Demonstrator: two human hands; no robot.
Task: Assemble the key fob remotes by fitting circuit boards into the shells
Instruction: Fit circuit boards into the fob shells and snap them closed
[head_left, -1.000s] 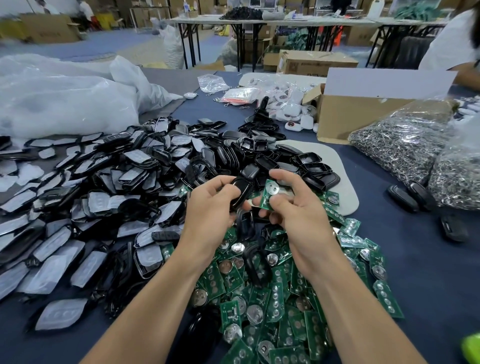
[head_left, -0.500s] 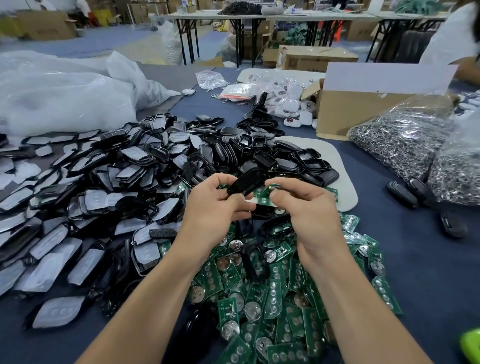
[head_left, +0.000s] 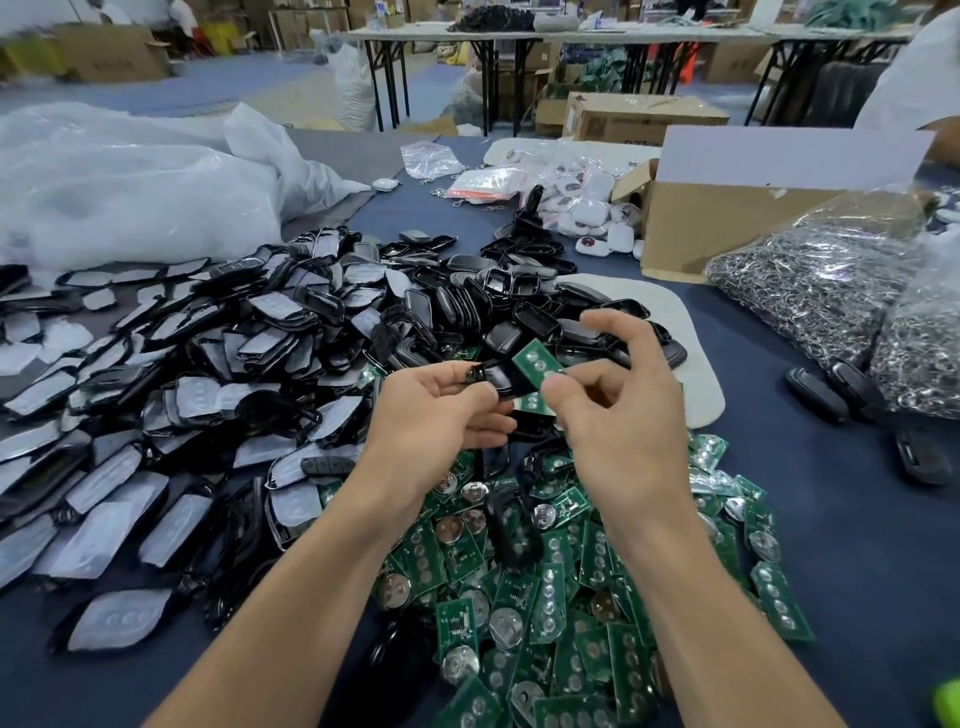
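Bright, even, cool overhead light. Shadows soft and short under the piled black shells. White glints on their glossy faces and on the bagged metal rings; white plastic bags close to blown out. Centre sharp: the held shell and circuit board read fairly crisp. Cardboard boxes top left smeared by blur, far hall soft. Wide-angle stretch toward the edges. Unfocused green blur in the bottom right corner.

A small-parts assembly workshop: bulk heaps of black shells and green circuit boards cover the blue worktop, with bagged metal rings and a cardboard box right, and folding tables far behind.
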